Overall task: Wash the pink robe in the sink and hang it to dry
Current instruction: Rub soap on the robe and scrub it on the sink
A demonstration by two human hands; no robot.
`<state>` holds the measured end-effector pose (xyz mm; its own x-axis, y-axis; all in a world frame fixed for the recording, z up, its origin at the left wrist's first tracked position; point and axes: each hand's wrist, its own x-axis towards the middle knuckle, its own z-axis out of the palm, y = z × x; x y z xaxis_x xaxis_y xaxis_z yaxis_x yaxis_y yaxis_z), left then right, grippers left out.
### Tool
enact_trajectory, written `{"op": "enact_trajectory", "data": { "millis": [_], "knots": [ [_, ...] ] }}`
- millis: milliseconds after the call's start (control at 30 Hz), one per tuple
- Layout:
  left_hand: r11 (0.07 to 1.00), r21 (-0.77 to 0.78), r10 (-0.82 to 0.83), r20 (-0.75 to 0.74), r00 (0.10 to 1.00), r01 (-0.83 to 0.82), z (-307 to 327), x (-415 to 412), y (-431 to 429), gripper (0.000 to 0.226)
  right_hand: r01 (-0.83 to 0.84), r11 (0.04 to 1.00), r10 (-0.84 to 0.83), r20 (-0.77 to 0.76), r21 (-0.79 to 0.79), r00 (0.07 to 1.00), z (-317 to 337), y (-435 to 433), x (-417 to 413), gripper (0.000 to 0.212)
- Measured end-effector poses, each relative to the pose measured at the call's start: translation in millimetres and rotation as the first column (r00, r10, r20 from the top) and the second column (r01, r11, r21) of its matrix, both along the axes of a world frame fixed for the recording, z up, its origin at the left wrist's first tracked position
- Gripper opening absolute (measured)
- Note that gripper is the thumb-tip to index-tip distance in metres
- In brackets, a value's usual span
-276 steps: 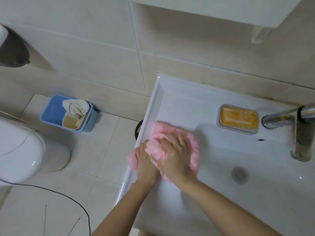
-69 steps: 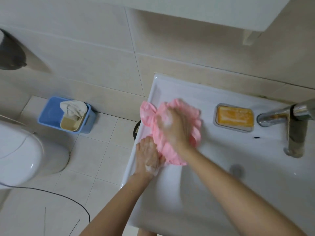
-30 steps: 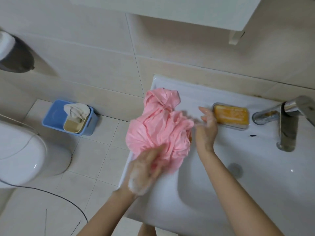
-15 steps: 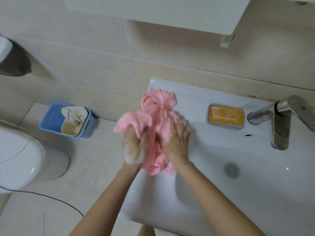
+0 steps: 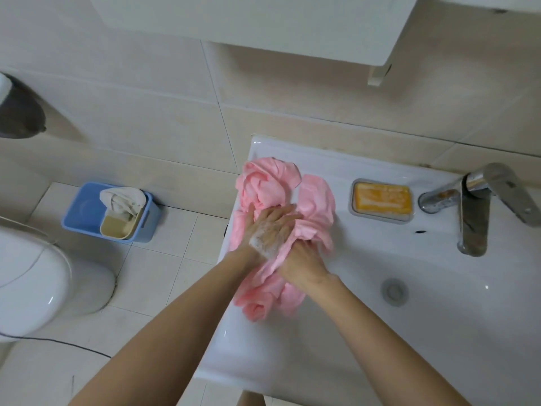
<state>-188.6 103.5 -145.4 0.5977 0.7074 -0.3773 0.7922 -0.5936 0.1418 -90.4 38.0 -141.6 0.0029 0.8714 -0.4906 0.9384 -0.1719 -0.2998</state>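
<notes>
Lather coats the left hand [image 5: 272, 227], whose straight fingers press flat on the pink robe [image 5: 316, 200], bunched on the sink [image 5: 380, 347] rim at the basin's 9 o'clock side, while the right hand [image 5: 301, 263] grips a fold with curled fingers. Soaping and scrubbing look underway, with the orange soap bar [image 5: 382, 197] at the robe's 3 o'clock. No water shows at the faucet [image 5: 474, 218], so rinsing, wringing and hanging appear left.
</notes>
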Motion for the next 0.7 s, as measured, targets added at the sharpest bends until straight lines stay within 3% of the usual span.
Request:
{"op": "enact_trajectory", "data": {
  "millis": [33, 67, 133, 167, 233, 267, 300, 367, 400, 467, 533, 567, 633, 700],
  "knots": [
    [1.0, 0.017, -0.022, -0.018, 1.0, 0.022, -7, -1, -1, 0.056, -0.131, 0.984, 0.128, 0.032, 0.119, 0.991, 3, -5, 5, 0.052],
    [0.999, 0.03, -0.028, -0.035, 0.999, 0.029, -13, -3, -3, 0.057, -0.153, 0.959, 0.153, 0.019, 0.238, 0.988, 6, -11, 11, 0.045],
    [0.998, 0.059, 0.008, -0.023, 1.0, -0.007, -18, -3, -8, 0.056, 0.096, 0.892, 0.004, -0.219, 0.442, 0.976, 15, -29, 19, 0.028],
    [0.996, 0.083, 0.037, 0.004, 0.999, -0.037, -17, -4, -8, 0.052, 0.345, 0.823, -0.152, -0.41, 0.451, 0.899, 20, -36, 22, 0.019],
    [0.982, 0.171, 0.069, 0.092, 0.993, -0.084, -10, -7, -13, 0.047, 0.768, 0.582, -0.424, -0.706, 0.269, 0.568, 21, -32, 32, 0.016],
    [0.963, 0.244, 0.077, 0.161, 0.984, -0.115, -8, -9, -20, 0.047, 0.857, 0.486, -0.49, -0.759, 0.171, 0.428, 22, -22, 38, 0.027],
    [0.954, 0.26, 0.095, 0.218, 0.971, -0.152, -5, -11, -27, 0.048, 0.88, 0.465, -0.537, -0.757, 0.101, 0.371, 21, -7, 45, 0.048],
    [0.939, 0.248, 0.157, 0.3, 0.941, -0.236, 1, -15, -39, 0.05, 0.835, 0.548, -0.625, -0.644, 0.043, 0.442, 10, 24, 48, 0.091],
    [0.93, 0.239, 0.195, 0.323, 0.926, -0.279, 0, -16, -45, 0.05, 0.805, 0.591, -0.643, -0.577, 0.044, 0.504, 2, 36, 44, 0.098],
    [0.917, 0.2, 0.265, 0.337, 0.903, -0.344, 7, -15, -51, 0.053, 0.761, 0.649, -0.636, -0.547, 0.001, 0.544, -7, 49, 31, 0.077],
    [0.914, 0.1, 0.337, 0.351, 0.874, -0.393, 16, -16, -44, 0.063, 0.785, 0.615, -0.623, -0.657, -0.077, 0.424, 2, 49, 29, 0.029],
    [0.916, 0.034, 0.371, 0.306, 0.877, -0.399, 20, -15, -39, 0.071, 0.816, 0.575, -0.584, -0.726, -0.055, 0.362, 9, 44, 33, 0.016],
    [0.914, -0.045, 0.404, 0.213, 0.89, -0.404, 5, -20, -30, 0.077, 0.819, 0.573, -0.446, -0.85, -0.03, 0.28, 34, 27, 34, 0.028],
    [0.896, -0.132, 0.441, 0.135, 0.887, -0.425, 4, -25, -32, 0.075, 0.64, 0.767, -0.263, -0.931, -0.042, 0.254, 63, 6, 9, 0.026]
  ]
}}
